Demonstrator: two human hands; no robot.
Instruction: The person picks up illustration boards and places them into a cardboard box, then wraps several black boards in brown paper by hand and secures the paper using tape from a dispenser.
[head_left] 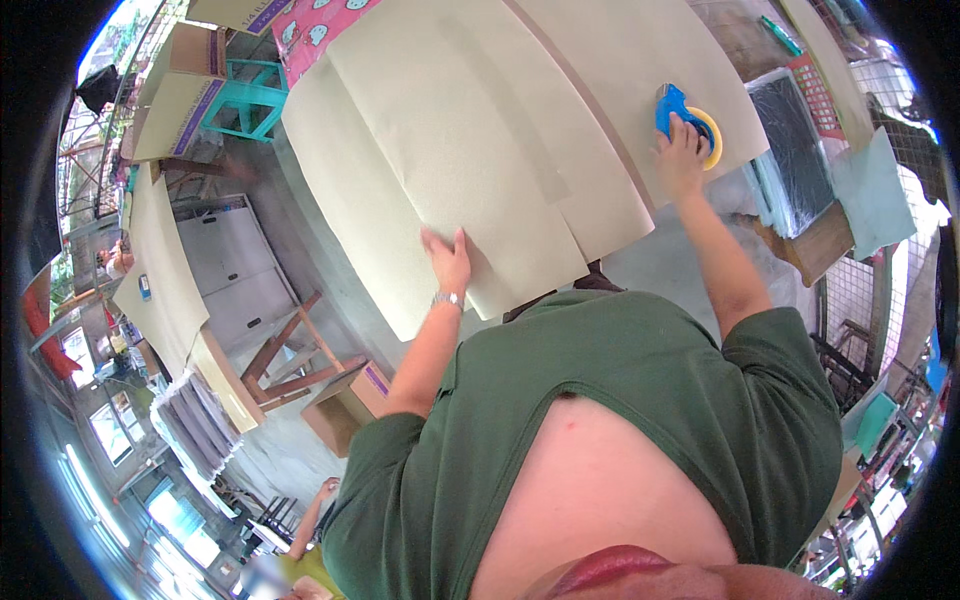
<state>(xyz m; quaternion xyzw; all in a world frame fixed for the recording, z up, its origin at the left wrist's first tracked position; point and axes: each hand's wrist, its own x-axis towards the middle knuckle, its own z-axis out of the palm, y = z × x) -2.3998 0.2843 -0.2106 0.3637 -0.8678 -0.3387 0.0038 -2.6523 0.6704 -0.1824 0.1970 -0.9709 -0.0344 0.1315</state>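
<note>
One tape dispenser, blue with a yellow roll, sits on the far right part of the cardboard. The right hand rests on it, fingers curled around the blue handle, gripping it. The left hand lies flat on the near cardboard flap, fingers spread and open, holding nothing; one watch on that wrist. Flattened tan cardboard: at least three overlapping panels, one strip of brown tape running along a seam. It all lies over a desk, mostly hidden beneath. One dark mesh tray lies just right of the cardboard. One teal stool and one wooden stool stand on the grey concrete floor. Two small cardboard boxes, one upper left, one by the wooden stool. Workshop room, cluttered along the edges; another person's arm shows at lower left.
</note>
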